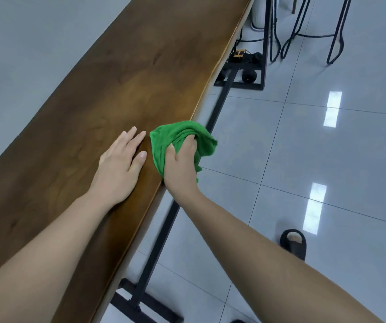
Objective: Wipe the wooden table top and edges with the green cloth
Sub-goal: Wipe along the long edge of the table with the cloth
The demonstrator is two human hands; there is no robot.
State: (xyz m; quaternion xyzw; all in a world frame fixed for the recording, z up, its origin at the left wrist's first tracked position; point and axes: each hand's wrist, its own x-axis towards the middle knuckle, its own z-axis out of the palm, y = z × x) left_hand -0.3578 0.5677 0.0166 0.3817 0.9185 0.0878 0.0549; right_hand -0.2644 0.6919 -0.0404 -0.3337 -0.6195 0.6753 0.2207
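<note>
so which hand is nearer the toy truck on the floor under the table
Right. The right hand grips the green cloth at the table's near edge, on the toy truck's side. The left hand lies flat on the tabletop, farther away.

Two hands (117,169), one green cloth (164,145), one wooden table (117,78), one slipper (293,244), one toy truck (245,59)

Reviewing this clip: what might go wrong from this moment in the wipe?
1. The green cloth is bunched in the right hand and overhangs the table edge; loose folds may slip from the grip or skip the edge.
2. The left hand lies flat on the top and may smudge it.
</note>
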